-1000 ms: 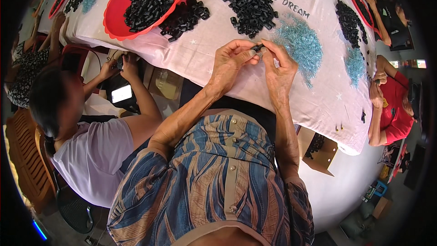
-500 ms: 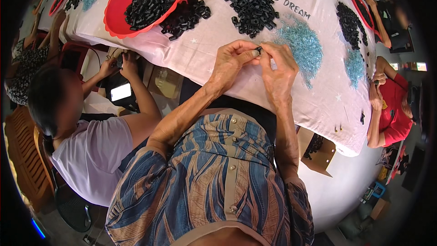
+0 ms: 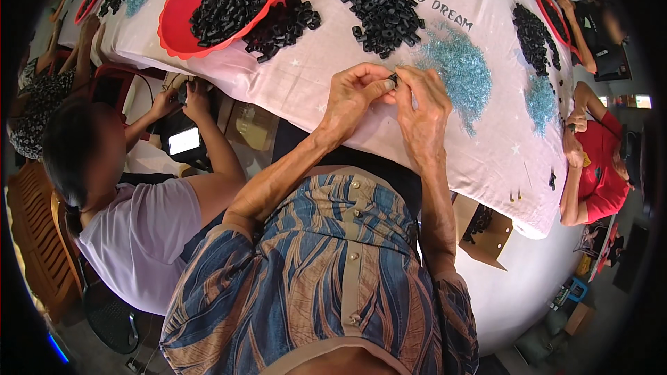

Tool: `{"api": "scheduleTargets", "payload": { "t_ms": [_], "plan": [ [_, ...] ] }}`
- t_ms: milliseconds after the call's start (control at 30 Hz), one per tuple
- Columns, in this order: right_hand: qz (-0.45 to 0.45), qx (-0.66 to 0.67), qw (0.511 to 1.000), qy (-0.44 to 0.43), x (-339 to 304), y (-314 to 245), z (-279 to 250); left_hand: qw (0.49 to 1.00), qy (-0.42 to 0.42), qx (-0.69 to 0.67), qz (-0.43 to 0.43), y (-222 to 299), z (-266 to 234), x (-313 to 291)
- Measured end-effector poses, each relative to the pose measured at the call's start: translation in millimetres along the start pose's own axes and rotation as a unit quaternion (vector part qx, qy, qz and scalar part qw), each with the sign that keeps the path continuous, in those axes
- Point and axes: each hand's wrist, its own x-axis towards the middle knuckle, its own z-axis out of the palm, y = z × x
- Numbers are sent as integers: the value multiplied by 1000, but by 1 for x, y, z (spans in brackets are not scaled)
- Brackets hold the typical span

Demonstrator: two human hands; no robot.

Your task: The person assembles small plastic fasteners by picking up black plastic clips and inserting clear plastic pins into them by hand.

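Note:
Between the fingertips of my left hand (image 3: pixel 356 101) is a small black plastic piece (image 3: pixel 393 81), pinched by thumb and forefinger. My right hand (image 3: pixel 424 107) meets it from the other side with its fingers closed together at the piece; whether they also hold something tiny is hidden. Both hands are just above the pale pink tablecloth (image 3: pixel 313 76). Beyond them lies a heap of similar black pieces (image 3: pixel 379 3). A spread of small clear-blue bits (image 3: pixel 458 73) lies beside my right hand.
A red scalloped bowl (image 3: pixel 177 24) of black pieces stands at the far left, with more black pieces (image 3: pixel 288 24) beside it. Someone in a pale shirt (image 3: pixel 149 229) sits at my left; another in red (image 3: pixel 601 167) works at the right. A cardboard box (image 3: pixel 490 236) sits below the table edge.
My right hand has shifted very slightly at the black piece, its fingers bent a little differently. My left hand keeps its pinch in nearly the same place.

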Motion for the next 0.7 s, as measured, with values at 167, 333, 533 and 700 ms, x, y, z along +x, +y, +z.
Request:
{"api": "scheduleTargets", "payload": {
  "t_ms": [167,333,533,700],
  "plan": [
    [-4,5,1000,-8,-1,1,-1,1000,2,-2,7,-1,2,-1],
    [-5,-5,1000,-23,-1,1,-3,1000,-5,6,16,-4,1,-1],
    [-25,-23,999,-28,0,2,-2,999,7,45,6,2,4,-3],
    [-30,-36,997,-55,2,-4,-7,999,-4,40,-1,6,6,-4]
  ]
}}
